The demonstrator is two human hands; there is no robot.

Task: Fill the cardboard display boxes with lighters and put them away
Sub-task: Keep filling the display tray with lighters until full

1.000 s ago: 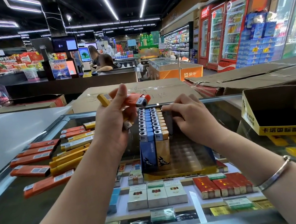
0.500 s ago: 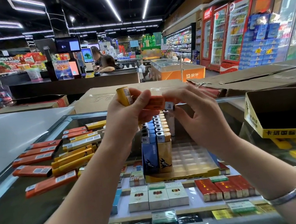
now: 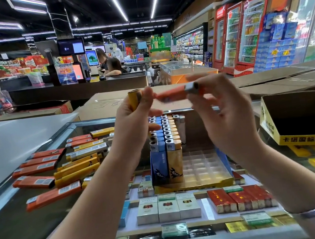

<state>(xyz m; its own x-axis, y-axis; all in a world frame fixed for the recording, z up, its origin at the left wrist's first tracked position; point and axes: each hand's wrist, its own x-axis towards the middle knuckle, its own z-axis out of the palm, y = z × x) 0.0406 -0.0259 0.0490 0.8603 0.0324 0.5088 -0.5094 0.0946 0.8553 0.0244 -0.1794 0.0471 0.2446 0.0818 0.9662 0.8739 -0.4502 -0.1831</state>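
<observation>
Pinching a blurred orange lighter (image 3: 177,93), right hand (image 3: 226,116); left hand (image 3: 132,125) grips a yellow lighter (image 3: 135,100).

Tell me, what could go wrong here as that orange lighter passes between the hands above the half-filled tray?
1. The orange lighter is pinched only at its ends between the left hand and right hand; a slip could drop it onto the standing lighters.
2. The left hand also grips a yellow lighter, which may slip.
3. Loose lighters lie on the glass counter and could be knocked off.
</observation>
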